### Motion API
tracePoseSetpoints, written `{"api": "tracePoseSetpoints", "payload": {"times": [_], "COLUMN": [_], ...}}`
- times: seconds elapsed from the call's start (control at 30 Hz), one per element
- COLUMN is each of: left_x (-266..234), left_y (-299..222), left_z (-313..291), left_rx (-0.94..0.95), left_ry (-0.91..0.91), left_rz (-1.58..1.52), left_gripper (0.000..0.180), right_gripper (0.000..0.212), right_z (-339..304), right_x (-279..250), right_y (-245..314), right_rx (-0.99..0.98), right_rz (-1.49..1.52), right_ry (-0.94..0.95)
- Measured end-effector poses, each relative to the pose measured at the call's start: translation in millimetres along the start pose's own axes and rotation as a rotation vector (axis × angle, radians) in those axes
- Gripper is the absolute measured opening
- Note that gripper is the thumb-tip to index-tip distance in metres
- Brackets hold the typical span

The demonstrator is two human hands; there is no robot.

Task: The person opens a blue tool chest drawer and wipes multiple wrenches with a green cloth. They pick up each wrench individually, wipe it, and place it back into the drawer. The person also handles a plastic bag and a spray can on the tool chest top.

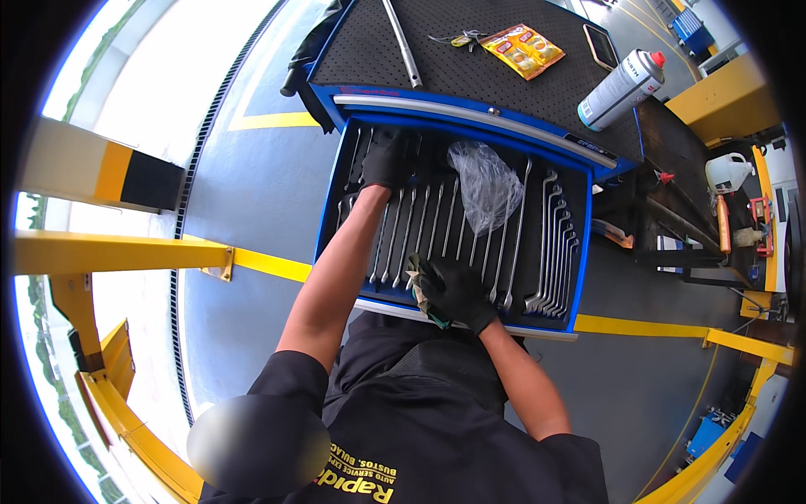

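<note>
Wrenches point(419, 228) lie between gloved hands point(460, 290).

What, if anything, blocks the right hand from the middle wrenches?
A clear plastic bag lies over the upper part of some wrenches. Nothing visible bars their lower shafts, but the right hand holds a cloth.

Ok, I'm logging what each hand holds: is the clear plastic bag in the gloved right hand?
No, the clear plastic bag lies over wrenches in the open drawer, apart from the gloved right hand.
</note>
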State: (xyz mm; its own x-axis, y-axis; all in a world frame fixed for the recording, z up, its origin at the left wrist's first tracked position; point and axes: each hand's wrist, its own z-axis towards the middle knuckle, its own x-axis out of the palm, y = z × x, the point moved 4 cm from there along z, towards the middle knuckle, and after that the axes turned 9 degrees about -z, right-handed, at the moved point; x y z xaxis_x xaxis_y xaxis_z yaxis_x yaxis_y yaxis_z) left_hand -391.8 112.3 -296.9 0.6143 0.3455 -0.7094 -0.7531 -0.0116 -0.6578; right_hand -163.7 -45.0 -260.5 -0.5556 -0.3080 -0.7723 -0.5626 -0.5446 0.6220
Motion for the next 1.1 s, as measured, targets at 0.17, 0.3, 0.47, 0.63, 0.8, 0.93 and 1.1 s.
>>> {"api": "tracePoseSetpoints", "payload": {"times": [0.17, 0.3, 0.47, 0.63, 0.8, 0.93, 1.1], "left_x": [-11, -36, -42, -20, -14, -31, -26], "left_y": [4, 6, -18, -51, -32, -31, -24], "left_z": [-8, -32, -49, -40, -38, -39, -44], "left_rx": [0.055, -0.053, -0.144, -0.142, -0.171, -0.112, -0.174], "left_ry": [-0.056, 0.02, -0.005, 0.111, 0.052, 0.095, 0.09], "left_rz": [-0.158, -0.092, 0.14, 0.402, 0.345, 0.203, 0.22], "left_gripper": [0.033, 0.032, 0.033, 0.031, 0.029, 0.031, 0.03], "right_gripper": [0.027, 0.022, 0.025, 0.024, 0.022, 0.022, 0.025], "right_z": [-2, -5, -15, -13, -10, -5, -10], "right_x": [-4, -4, -13, -18, -24, -21, -17], "right_y": [-1, -24, -40, -32, -22, -20, -23], "right_rx": [0.012, 0.159, 0.272, 0.283, 0.268, 0.189, 0.282], "right_rz": [0.059, 0.141, 0.151, 0.172, 0.064, 0.128, 0.14], "right_ry": [-0.08, -0.254, -0.561, -0.542, -0.571, -0.6, -0.427]}}
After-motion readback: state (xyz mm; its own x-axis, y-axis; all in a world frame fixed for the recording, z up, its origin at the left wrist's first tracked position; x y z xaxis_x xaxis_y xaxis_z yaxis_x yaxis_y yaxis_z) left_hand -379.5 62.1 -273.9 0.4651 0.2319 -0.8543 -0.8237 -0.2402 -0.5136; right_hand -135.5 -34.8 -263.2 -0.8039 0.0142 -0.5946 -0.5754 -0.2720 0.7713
